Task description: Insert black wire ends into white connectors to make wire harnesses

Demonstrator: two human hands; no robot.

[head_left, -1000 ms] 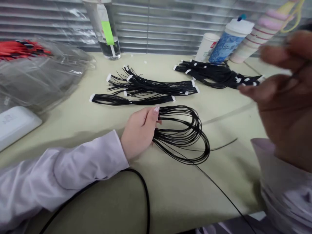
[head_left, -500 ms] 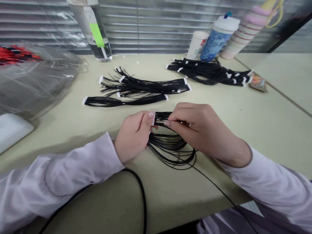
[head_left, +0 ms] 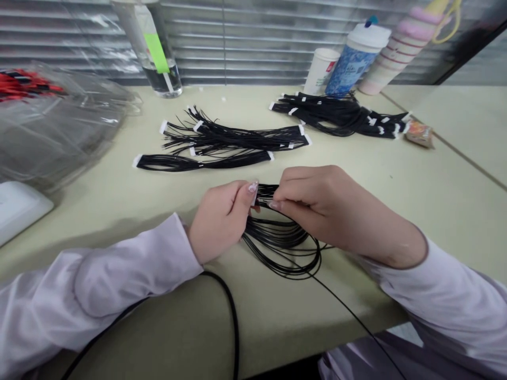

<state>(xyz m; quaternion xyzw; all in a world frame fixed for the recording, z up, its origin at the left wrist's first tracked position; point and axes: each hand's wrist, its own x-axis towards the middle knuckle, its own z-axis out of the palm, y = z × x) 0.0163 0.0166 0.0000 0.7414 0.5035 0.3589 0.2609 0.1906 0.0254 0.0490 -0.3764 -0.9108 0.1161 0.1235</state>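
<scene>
My left hand is closed on a white connector at the end of a black wire harness, with the thumb pressed on its face. The harness wires loop to the right and hang below both hands. Close to the connector, my right hand pinches black wire between thumb and forefinger. Which wire lies between those fingertips is partly hidden. Just behind the hands lies a bundled harness with white connectors at both ends. Beyond it, more black harnesses overlap, some ends loose.
A pile of black harnesses lies at the back right beside a small wrapped packet. Behind stand a white cup, a blue tumbler and a clear bottle. Left are a plastic bag, a white case; a thick black cable runs in front.
Both hands and the held harness have shifted slightly to the right. The wire loops hang a little lower. The grips look the same.
</scene>
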